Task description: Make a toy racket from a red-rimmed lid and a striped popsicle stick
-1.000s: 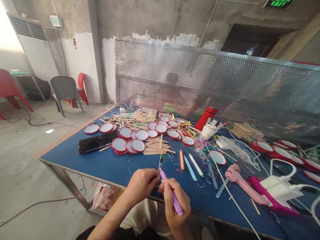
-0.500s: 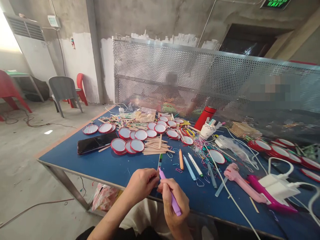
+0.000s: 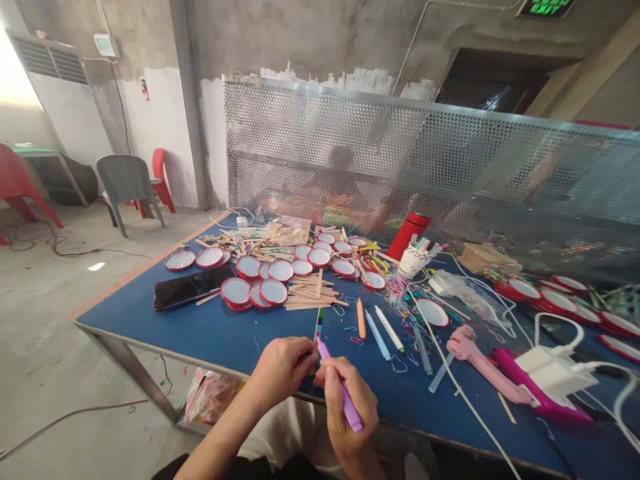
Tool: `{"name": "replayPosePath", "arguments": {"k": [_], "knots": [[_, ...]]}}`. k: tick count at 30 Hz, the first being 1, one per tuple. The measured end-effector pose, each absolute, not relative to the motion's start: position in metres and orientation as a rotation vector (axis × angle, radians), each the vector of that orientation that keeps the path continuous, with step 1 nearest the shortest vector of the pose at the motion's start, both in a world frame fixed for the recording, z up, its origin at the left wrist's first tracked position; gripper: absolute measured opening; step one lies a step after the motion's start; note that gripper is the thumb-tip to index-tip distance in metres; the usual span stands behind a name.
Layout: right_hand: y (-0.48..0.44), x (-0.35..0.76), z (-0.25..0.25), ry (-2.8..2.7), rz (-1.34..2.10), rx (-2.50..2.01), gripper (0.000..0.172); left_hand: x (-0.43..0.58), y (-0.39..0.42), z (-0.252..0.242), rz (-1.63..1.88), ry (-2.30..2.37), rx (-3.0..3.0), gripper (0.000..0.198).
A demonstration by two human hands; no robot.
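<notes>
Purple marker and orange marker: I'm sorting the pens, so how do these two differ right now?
The purple marker is gripped in the right hand, its tip by the stick pinched in the left hand. The orange marker lies loose on the blue table, touched by nobody. The purple one is raised and slanted, while the orange one lies flat, pointing away. Both are slim pens.
</notes>
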State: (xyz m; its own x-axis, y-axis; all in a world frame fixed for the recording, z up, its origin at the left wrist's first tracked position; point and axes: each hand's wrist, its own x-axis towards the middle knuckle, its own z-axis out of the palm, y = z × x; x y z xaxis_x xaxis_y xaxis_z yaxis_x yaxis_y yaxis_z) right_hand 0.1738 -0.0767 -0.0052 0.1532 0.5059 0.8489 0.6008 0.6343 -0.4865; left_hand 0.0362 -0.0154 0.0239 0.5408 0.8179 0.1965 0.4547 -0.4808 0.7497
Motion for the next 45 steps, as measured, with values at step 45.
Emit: {"name": "replayPosePath", "arguments": {"k": [45], "knots": [[-0.0762,0.1727,-0.0093,-1.427,-0.121,-0.989,0.019,0.0355,-0.0171,0.0271,0.725,1.045,2.166,0.028]]}}
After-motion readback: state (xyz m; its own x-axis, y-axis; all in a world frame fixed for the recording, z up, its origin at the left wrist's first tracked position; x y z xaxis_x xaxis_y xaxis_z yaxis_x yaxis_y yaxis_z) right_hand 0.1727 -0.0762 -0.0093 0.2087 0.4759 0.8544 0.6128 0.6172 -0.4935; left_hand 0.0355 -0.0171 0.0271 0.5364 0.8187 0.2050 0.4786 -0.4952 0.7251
